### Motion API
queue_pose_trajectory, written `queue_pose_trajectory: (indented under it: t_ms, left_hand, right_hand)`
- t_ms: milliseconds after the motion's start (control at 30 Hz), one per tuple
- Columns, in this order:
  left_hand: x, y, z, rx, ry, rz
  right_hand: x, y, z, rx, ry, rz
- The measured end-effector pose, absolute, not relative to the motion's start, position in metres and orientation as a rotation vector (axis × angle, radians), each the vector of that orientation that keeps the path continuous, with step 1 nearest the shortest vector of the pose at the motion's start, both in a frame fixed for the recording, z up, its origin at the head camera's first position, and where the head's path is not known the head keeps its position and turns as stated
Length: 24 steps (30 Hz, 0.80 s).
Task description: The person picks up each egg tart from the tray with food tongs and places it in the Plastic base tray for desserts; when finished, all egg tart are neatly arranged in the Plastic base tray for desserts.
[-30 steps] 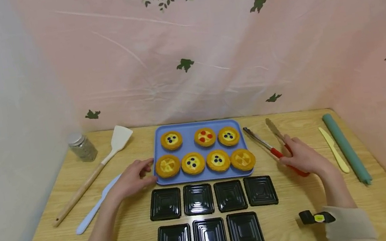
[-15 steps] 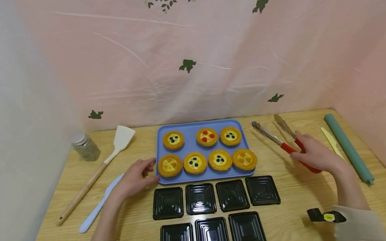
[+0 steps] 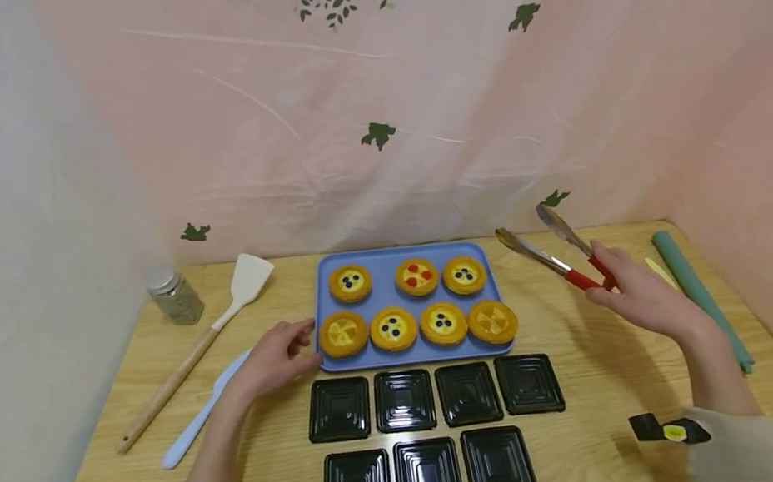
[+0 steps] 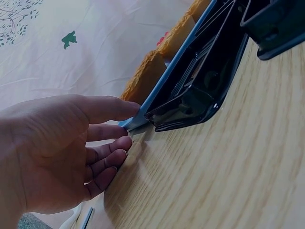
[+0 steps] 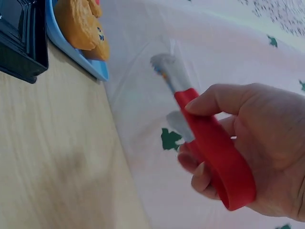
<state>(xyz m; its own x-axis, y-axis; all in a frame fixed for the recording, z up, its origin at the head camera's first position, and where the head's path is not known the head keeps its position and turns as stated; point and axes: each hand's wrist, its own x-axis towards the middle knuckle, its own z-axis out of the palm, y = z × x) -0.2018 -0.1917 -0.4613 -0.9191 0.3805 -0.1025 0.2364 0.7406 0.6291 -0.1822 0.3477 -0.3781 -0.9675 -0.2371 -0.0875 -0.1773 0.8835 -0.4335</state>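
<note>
Red-handled metal tongs (image 5: 206,131): compared with a second ago, they and the right hand (image 3: 643,291) are higher and farther right, the tips pointing toward the far side.
Pink cloth with dark green leaf-like prints (image 3: 306,119): hangs upright along the far side, behind everything else.
Pale wood-grained table (image 3: 580,455): bears the loose things laid out from left to right.
Blue rectangular tray (image 3: 382,280): lies flat at the far middle.
White-bladed spatula with a wooden handle (image 3: 194,354): lies slantwise at the left.
Dull green roll (image 3: 693,283): lies at the far right, partly behind the right arm.
Right-hand grip: thumb and fingers curl round the red handle; the metal arms stand spread, with nothing visible between their tips.
Left hand (image 3: 272,362): fingers are loosely bent and apart, touching the tray's left edge close to its near corner, not wrapped round anything.
Black square plastic dishes (image 3: 427,477): seven, four in a far row and three in a near row, all nearer than the tray.
Round golden tarts with fruit tops (image 3: 393,329): seven on the tray, three far and four near, the near rightmost one reaching past the right rim.
Tarts so far: tongs are in hand, but no dish holds a tart, so the tong work seems barely begun, with all seven tarts left to handle.
</note>
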Motion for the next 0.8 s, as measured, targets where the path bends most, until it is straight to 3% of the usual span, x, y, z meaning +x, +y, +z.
queue_pose_trajectory:
  t_ms: [433,800]
  left_hand:
    - [-0.202,-0.192,-0.462,0.481,2.701,0.955]
    - [-0.202,-0.193,-0.462,0.494,2.700,0.953]
  right_hand:
    - [-0.204,0.320,-0.345,-0.595,3.048,-0.494]
    - [-0.246,0.279,-0.341,-0.821,2.938,-0.356]
